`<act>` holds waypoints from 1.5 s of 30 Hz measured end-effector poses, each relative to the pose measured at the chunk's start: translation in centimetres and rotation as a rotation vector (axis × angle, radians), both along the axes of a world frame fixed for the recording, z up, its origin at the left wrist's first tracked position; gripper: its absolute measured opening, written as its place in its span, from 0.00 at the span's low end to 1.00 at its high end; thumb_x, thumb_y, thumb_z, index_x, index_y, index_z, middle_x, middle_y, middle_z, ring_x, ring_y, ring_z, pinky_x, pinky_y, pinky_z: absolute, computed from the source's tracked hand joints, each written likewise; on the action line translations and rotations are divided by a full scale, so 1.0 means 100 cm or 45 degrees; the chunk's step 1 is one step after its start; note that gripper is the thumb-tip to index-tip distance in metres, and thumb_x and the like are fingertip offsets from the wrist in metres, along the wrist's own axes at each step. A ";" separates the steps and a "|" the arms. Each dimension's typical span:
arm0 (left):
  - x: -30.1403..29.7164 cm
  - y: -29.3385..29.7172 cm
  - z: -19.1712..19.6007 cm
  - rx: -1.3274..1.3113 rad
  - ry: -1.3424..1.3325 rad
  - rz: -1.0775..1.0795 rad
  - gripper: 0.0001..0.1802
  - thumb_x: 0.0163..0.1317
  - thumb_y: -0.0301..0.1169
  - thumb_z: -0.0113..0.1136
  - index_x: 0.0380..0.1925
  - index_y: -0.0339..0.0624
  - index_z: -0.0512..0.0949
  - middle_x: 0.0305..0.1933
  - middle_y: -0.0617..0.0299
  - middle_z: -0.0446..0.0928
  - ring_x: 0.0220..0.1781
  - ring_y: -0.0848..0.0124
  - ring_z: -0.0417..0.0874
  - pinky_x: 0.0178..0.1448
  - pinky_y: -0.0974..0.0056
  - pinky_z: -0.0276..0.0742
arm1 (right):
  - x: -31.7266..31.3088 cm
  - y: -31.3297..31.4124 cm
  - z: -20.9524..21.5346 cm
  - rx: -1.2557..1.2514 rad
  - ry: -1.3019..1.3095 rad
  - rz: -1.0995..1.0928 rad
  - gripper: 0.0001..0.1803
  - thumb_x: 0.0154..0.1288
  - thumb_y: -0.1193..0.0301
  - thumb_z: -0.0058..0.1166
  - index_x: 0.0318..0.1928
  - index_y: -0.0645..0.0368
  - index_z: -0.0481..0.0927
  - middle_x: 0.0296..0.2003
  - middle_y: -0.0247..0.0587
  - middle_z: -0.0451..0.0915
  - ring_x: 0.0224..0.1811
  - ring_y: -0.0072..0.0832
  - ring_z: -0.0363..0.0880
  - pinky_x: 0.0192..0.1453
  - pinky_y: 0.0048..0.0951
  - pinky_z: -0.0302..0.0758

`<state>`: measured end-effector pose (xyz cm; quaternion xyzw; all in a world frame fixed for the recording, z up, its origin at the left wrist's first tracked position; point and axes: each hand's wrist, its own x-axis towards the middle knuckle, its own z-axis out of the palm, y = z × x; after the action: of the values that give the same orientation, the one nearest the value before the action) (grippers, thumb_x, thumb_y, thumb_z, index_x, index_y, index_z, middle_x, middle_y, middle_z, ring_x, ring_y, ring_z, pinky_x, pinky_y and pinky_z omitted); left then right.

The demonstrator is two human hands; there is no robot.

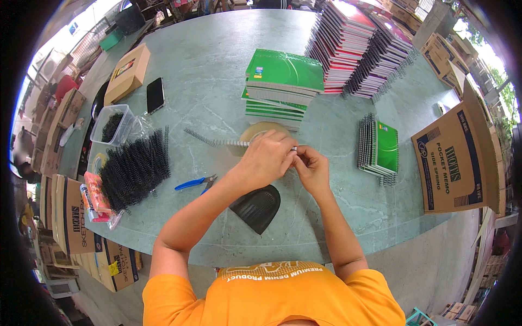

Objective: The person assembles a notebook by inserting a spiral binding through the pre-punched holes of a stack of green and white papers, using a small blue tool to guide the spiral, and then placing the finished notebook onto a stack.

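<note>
My left hand (267,156) is closed over a small notepad (243,144), whose white edge shows beside the fingers. A dark spiral coil (204,138) runs along that edge and sticks out to the left. At the notepad's right end, the fingertips of my right hand (314,169) are pinched together; the bit between them is mostly covered. Behind my left hand lies a tan roll of tape (260,129). Blue-handled cutters (190,183) rest beside my left forearm. Below my hands is a black, round-tipped flat pad (258,209).
Green notepads (283,70) are stacked ahead, with tall red spiral notebook stacks (342,41) behind. Green spiral notepads (386,146) and a cardboard box (454,157) stand right. At left are black coils (136,168), a clear tub (122,133) and a phone (155,95).
</note>
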<state>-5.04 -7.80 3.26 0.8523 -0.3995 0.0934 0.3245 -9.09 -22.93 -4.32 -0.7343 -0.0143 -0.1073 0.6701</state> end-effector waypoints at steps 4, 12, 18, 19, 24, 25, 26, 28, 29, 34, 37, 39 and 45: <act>-0.005 -0.007 -0.004 -0.085 0.053 0.007 0.08 0.52 0.25 0.57 0.33 0.36 0.77 0.34 0.49 0.76 0.40 0.52 0.76 0.43 0.56 0.72 | -0.007 -0.002 0.010 -0.030 -0.002 0.019 0.05 0.62 0.78 0.54 0.38 0.67 0.78 0.29 0.37 0.82 0.31 0.18 0.80 0.35 0.21 0.76; -0.008 0.013 0.013 0.072 0.041 0.020 0.11 0.49 0.26 0.60 0.35 0.39 0.77 0.35 0.53 0.76 0.39 0.52 0.76 0.41 0.57 0.71 | -0.018 -0.004 0.015 -0.101 0.013 0.042 0.06 0.58 0.80 0.56 0.37 0.67 0.77 0.33 0.38 0.81 0.33 0.21 0.79 0.38 0.23 0.76; -0.018 0.025 0.027 0.367 0.279 -0.045 0.17 0.51 0.29 0.62 0.43 0.40 0.75 0.44 0.53 0.76 0.48 0.53 0.75 0.50 0.54 0.70 | -0.050 -0.052 0.051 -0.399 -0.263 0.084 0.13 0.56 0.83 0.54 0.43 0.63 0.79 0.42 0.39 0.82 0.46 0.24 0.76 0.50 0.27 0.71; -0.022 0.016 0.029 0.213 0.182 0.044 0.18 0.52 0.29 0.62 0.44 0.40 0.75 0.45 0.52 0.76 0.50 0.53 0.74 0.52 0.54 0.69 | -0.055 -0.058 0.054 -0.219 -0.099 0.201 0.15 0.55 0.84 0.53 0.45 0.62 0.79 0.43 0.39 0.82 0.48 0.25 0.75 0.52 0.28 0.70; -0.023 0.006 0.030 -0.127 -0.011 0.096 0.16 0.55 0.29 0.60 0.44 0.39 0.77 0.46 0.49 0.76 0.52 0.52 0.74 0.55 0.56 0.69 | -0.057 -0.155 0.086 -0.909 -0.455 -0.659 0.24 0.53 0.82 0.52 0.52 0.55 0.77 0.49 0.43 0.79 0.54 0.38 0.75 0.60 0.33 0.67; -0.022 0.004 0.025 -0.106 0.029 0.040 0.16 0.55 0.29 0.60 0.44 0.39 0.77 0.46 0.49 0.76 0.52 0.52 0.73 0.55 0.56 0.69 | -0.055 -0.183 0.065 -1.112 -0.417 -0.672 0.22 0.55 0.78 0.53 0.53 0.55 0.76 0.50 0.42 0.78 0.56 0.39 0.74 0.62 0.35 0.65; -0.023 0.002 0.021 -0.080 0.063 -0.002 0.15 0.55 0.29 0.60 0.44 0.39 0.77 0.46 0.49 0.76 0.52 0.52 0.73 0.56 0.57 0.68 | -0.054 -0.199 0.048 -1.305 -0.381 -0.670 0.21 0.58 0.75 0.53 0.54 0.54 0.76 0.52 0.42 0.77 0.58 0.39 0.72 0.64 0.37 0.64; -0.027 0.003 0.015 0.013 0.011 -0.040 0.16 0.55 0.29 0.60 0.45 0.39 0.77 0.47 0.50 0.75 0.52 0.52 0.73 0.56 0.57 0.68 | -0.059 -0.193 0.023 -1.473 -0.327 -0.603 0.21 0.62 0.66 0.51 0.56 0.53 0.74 0.55 0.41 0.74 0.62 0.40 0.68 0.67 0.40 0.59; -0.030 0.004 0.011 0.059 -0.007 -0.054 0.16 0.55 0.29 0.60 0.45 0.40 0.77 0.47 0.50 0.75 0.52 0.53 0.73 0.56 0.57 0.68 | -0.063 -0.188 0.017 -1.558 -0.294 -0.559 0.22 0.64 0.62 0.50 0.57 0.53 0.73 0.57 0.41 0.73 0.63 0.40 0.66 0.68 0.42 0.57; -0.037 0.011 0.007 0.082 0.129 -0.010 0.16 0.55 0.30 0.61 0.45 0.40 0.78 0.46 0.51 0.76 0.52 0.54 0.73 0.57 0.57 0.68 | -0.057 -0.182 0.018 -1.580 -0.219 -0.529 0.24 0.64 0.55 0.49 0.56 0.54 0.73 0.59 0.42 0.71 0.64 0.40 0.64 0.68 0.43 0.57; -0.043 0.016 -0.001 0.090 0.066 -0.010 0.15 0.54 0.31 0.61 0.43 0.41 0.78 0.45 0.51 0.76 0.50 0.54 0.73 0.56 0.57 0.68 | -0.053 -0.178 0.033 -1.526 -0.273 -0.541 0.21 0.63 0.58 0.50 0.52 0.56 0.76 0.56 0.44 0.73 0.62 0.40 0.66 0.65 0.44 0.60; -0.047 0.019 -0.012 0.075 0.076 -0.029 0.14 0.55 0.31 0.61 0.41 0.41 0.78 0.44 0.51 0.75 0.49 0.53 0.73 0.54 0.56 0.69 | -0.046 -0.169 0.050 -1.451 -0.309 -0.547 0.19 0.63 0.60 0.52 0.49 0.58 0.78 0.54 0.46 0.74 0.61 0.41 0.67 0.63 0.43 0.63; -0.062 0.030 -0.018 0.057 0.134 -0.077 0.12 0.55 0.31 0.61 0.39 0.40 0.78 0.40 0.53 0.76 0.45 0.54 0.74 0.51 0.56 0.69 | 0.066 -0.028 0.118 -1.181 -1.044 -0.213 0.18 0.60 0.66 0.54 0.49 0.61 0.76 0.52 0.44 0.76 0.56 0.37 0.72 0.61 0.36 0.67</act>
<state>-11.26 -4.83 1.47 0.8507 -0.4093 0.0294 0.3285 -2.52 -25.69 7.51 -0.8466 -0.2578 -0.4151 0.2110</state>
